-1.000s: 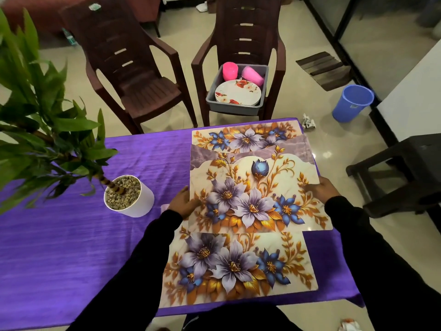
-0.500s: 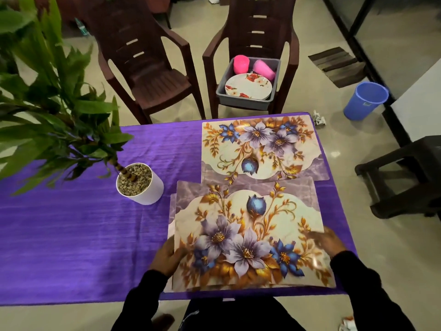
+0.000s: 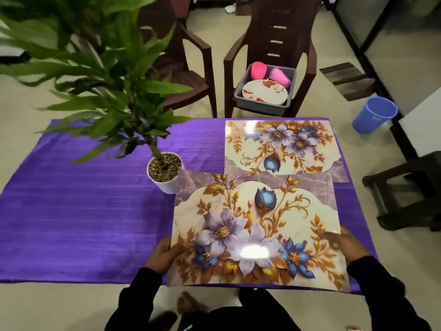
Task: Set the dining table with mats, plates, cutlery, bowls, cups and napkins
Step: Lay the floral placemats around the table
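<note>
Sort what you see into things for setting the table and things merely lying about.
For the job: held mat, laid mat, plate, pink cups, grey tub.
Lying about: potted plant, blue bucket, empty chair, dark stool.

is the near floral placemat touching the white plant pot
Cannot tell. In the head view the near floral placemat, gripped at its edges by the left hand and right hand, overlaps the white plant pot with its corner, hiding any contact or gap.
</note>
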